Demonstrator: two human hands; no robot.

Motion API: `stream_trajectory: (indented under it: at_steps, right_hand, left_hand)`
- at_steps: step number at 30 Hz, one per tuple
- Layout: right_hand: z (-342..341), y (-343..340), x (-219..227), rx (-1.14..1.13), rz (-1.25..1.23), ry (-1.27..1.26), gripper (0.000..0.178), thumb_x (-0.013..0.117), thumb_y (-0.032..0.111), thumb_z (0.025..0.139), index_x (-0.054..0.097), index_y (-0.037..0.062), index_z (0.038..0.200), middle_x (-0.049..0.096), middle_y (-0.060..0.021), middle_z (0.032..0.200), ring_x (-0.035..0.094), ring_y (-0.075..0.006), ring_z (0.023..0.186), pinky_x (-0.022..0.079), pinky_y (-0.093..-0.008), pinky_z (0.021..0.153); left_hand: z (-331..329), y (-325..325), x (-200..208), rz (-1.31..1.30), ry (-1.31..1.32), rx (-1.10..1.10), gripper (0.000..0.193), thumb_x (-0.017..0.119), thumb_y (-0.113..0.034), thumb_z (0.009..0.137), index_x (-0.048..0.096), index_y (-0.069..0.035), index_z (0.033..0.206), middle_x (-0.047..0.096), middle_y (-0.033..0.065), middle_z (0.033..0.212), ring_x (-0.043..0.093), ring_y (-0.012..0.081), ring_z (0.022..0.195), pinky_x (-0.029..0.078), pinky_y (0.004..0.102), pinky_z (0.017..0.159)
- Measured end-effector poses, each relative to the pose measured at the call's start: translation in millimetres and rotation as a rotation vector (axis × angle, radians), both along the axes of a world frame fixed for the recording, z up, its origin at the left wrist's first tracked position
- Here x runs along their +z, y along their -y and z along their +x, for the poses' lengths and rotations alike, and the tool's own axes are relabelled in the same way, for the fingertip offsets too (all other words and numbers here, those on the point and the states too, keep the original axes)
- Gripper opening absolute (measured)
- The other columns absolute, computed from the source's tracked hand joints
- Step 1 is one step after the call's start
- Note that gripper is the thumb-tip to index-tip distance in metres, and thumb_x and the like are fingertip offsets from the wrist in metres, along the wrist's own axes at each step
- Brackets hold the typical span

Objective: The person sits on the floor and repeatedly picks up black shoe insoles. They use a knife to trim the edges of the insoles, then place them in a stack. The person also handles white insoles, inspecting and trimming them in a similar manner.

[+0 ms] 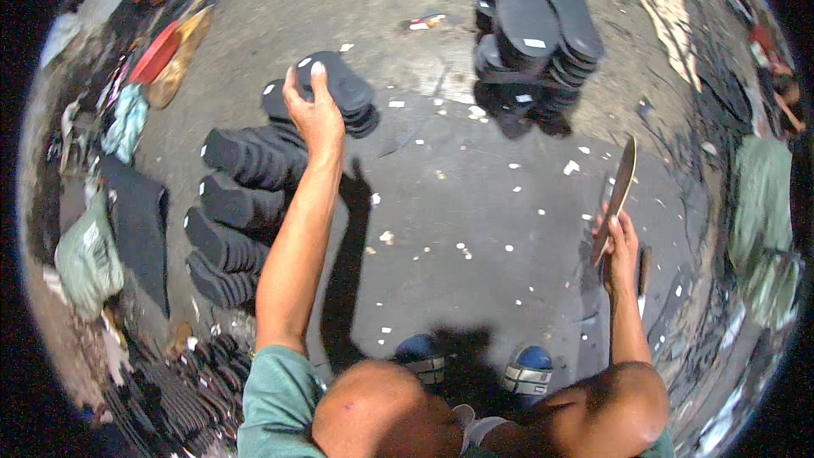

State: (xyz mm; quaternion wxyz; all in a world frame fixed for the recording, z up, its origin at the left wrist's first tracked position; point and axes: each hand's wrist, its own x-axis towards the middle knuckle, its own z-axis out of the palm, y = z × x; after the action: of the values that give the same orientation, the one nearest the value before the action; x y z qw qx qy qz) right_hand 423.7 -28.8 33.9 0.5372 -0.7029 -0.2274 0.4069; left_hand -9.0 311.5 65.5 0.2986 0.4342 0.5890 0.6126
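My left hand (319, 117) reaches forward with finger and thumb apart at the near edge of a stack of black shoe soles (341, 83). It touches or hovers just over the top sole; I cannot tell which. On the right, my right hand (623, 242) is closed round the lower end of a thin, flat sole (625, 176), held upright and seen nearly edge-on, dark with a pale rim. Several more stacks of black soles (242, 203) lean in a row beside my left forearm. Small white labels show on some soles.
Taller sole stacks (526, 21) stand at the far right of centre. White scraps (462, 248) litter the dark floor mat (441, 195). A thin, handled object (642, 276) lies by my right wrist. Green sacks (89, 259) and dark offcuts (191, 390) line the sides.
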Motion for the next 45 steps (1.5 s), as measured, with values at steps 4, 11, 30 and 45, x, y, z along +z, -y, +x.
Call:
stream_trajectory:
  at_steps: [4,11,30,45]
  right_hand:
    - [12.6,-38.9,41.7,0.017,0.162,0.051,0.048,0.064,0.026,0.104,0.053,0.0015,0.144,0.061,-0.0124,0.145,0.064,-0.0199,0.12,0.057,-0.0334,0.095]
    - [8.3,-22.1,52.3,0.055,0.174,0.102,0.048,0.063,0.024,0.104,0.053,0.0015,0.145,0.061,-0.0113,0.145,0.063,-0.0206,0.121,0.056,-0.0348,0.097]
    - [-95.4,7.5,98.0,1.263,0.381,1.22,0.055,0.078,0.036,0.087,0.063,0.0122,0.134,0.06,-0.0093,0.147,0.059,-0.0284,0.128,0.039,-0.0528,0.117]
    - [-104.9,28.5,76.6,1.222,0.079,1.172,0.102,0.08,0.06,0.078,0.044,-0.003,0.15,0.046,-0.0255,0.154,0.044,-0.0388,0.144,0.024,-0.06,0.124]
  left_hand:
    - [85.4,4.2,59.8,-0.41,0.23,-0.756,0.108,0.072,-0.07,0.086,0.037,0.006,0.153,0.057,0.0218,0.142,0.049,0.0323,0.136,0.04,0.0524,0.112]
    - [227.2,-90.1,36.4,-0.523,0.018,-0.776,0.135,0.085,-0.061,0.074,0.011,0.013,0.158,0.038,0.0327,0.159,0.036,0.04,0.15,0.033,0.0499,0.122]
    - [53.1,228.3,-28.2,-1.242,0.485,-1.434,0.079,0.071,-0.05,0.095,0.05,0.004,0.148,0.057,0.0202,0.149,0.064,0.0249,0.127,0.055,0.0376,0.104]
    - [84.4,277.9,4.4,-0.137,-1.017,-1.575,0.099,0.085,-0.03,0.082,0.03,-0.005,0.161,0.05,0.0225,0.146,0.049,0.0449,0.134,0.04,0.0504,0.116]
